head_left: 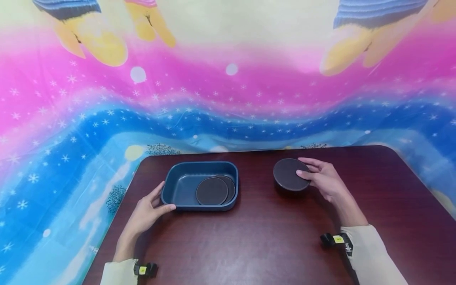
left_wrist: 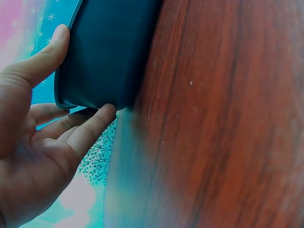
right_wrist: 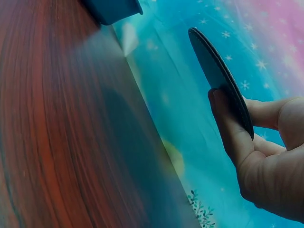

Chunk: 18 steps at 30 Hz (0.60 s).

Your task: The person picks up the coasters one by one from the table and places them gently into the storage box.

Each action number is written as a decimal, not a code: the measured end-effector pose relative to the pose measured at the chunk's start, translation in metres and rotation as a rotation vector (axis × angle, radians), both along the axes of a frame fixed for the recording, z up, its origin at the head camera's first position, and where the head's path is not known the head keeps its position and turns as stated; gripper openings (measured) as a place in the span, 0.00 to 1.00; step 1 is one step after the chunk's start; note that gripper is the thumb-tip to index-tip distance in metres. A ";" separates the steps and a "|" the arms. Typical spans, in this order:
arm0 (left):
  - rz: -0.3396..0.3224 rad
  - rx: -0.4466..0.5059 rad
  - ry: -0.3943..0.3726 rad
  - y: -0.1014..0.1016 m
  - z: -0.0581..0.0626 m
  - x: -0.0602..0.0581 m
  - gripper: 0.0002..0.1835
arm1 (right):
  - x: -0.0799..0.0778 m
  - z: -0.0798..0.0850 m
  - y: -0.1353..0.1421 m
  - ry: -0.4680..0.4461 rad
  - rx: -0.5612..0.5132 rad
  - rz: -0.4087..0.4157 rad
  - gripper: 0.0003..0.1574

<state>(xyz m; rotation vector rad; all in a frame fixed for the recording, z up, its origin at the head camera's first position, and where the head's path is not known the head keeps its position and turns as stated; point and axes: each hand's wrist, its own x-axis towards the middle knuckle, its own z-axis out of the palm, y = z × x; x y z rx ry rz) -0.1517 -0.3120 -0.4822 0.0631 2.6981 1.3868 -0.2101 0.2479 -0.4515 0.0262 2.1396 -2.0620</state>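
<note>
A blue rectangular plastic bin (head_left: 171,186) stands on the table, with dark round coasters (head_left: 212,190) lying overlapped at its right end. My left hand (head_left: 147,211) rests on the bin's near left corner, thumb against the front wall and fingers along the left end. In the left wrist view, that hand's thumb and fingers lie nearly straight against the bin (left_wrist: 107,52). To the right of the bin, my right hand (head_left: 325,180) pinches a dark round coaster (head_left: 288,174) above the table. The right wrist view shows this coaster (right_wrist: 221,71) edge-on, between thumb and fingers.
The dark reddish wooden table (head_left: 228,245) has rounded far corners. Behind and beside it hangs a colourful printed cloth (head_left: 213,99) with snowflakes, close to the table's far edge. Each sleeve bears a black wrist strap (head_left: 146,270).
</note>
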 end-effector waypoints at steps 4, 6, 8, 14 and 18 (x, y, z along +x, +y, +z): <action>0.002 -0.003 0.004 -0.001 0.000 0.000 0.54 | -0.001 0.002 -0.008 0.005 -0.019 0.010 0.47; 0.001 -0.007 0.008 -0.001 0.000 0.000 0.54 | -0.001 0.002 -0.012 0.007 -0.028 0.016 0.47; 0.001 -0.010 0.011 -0.001 0.000 0.000 0.54 | -0.002 0.003 -0.014 0.004 -0.045 0.018 0.47; -0.003 -0.007 0.010 -0.001 -0.001 0.000 0.54 | -0.004 0.001 -0.023 0.002 -0.052 0.031 0.47; -0.004 -0.010 0.010 0.000 -0.001 0.001 0.54 | -0.004 0.001 -0.030 -0.007 -0.040 0.036 0.45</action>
